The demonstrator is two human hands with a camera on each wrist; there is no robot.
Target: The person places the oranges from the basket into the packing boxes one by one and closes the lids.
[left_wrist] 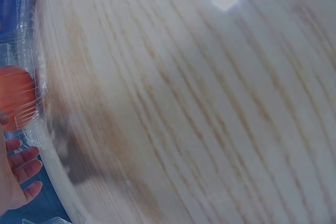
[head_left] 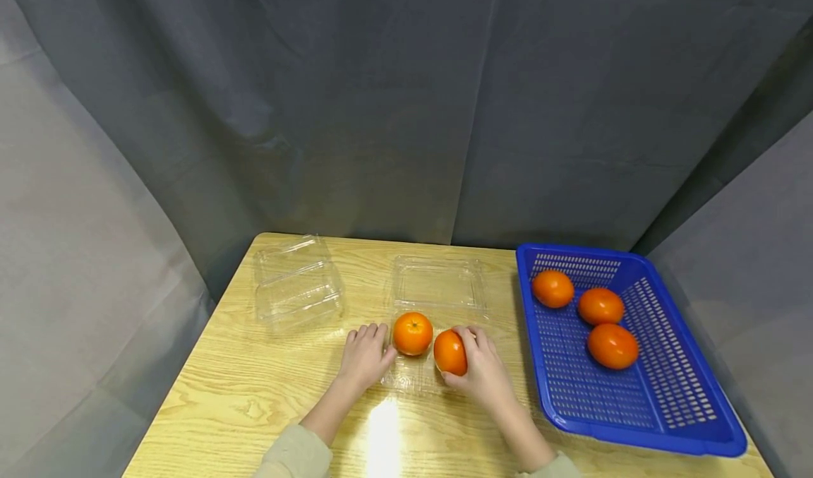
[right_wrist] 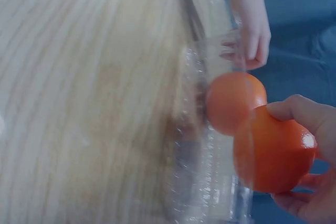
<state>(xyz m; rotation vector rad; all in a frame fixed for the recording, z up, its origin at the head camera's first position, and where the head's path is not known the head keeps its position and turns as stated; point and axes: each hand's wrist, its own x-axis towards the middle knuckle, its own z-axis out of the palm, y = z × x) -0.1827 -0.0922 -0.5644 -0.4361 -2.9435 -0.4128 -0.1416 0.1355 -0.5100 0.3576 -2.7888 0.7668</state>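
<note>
My right hand [head_left: 485, 373] grips an orange [head_left: 449, 353] at the right part of a clear plastic clamshell box [head_left: 413, 383]. A second orange [head_left: 413, 334] sits in the box just left of it. In the right wrist view the gripped orange [right_wrist: 275, 150] is held between thumb and fingers, partly in front of the other orange [right_wrist: 234, 102]. My left hand [head_left: 365, 356] is at the box's left side, its fingers extended and no object in its grasp. The left wrist view shows that hand [left_wrist: 18, 174] with spread fingers near the box wall.
A blue plastic basket [head_left: 635, 439] with several oranges stands on the right of the wooden table [head_left: 254, 400]. Another clear clamshell box [head_left: 297, 287] lies at the back left. The lid [head_left: 438, 284] of the near box lies folded back towards the grey curtain [head_left: 381, 111].
</note>
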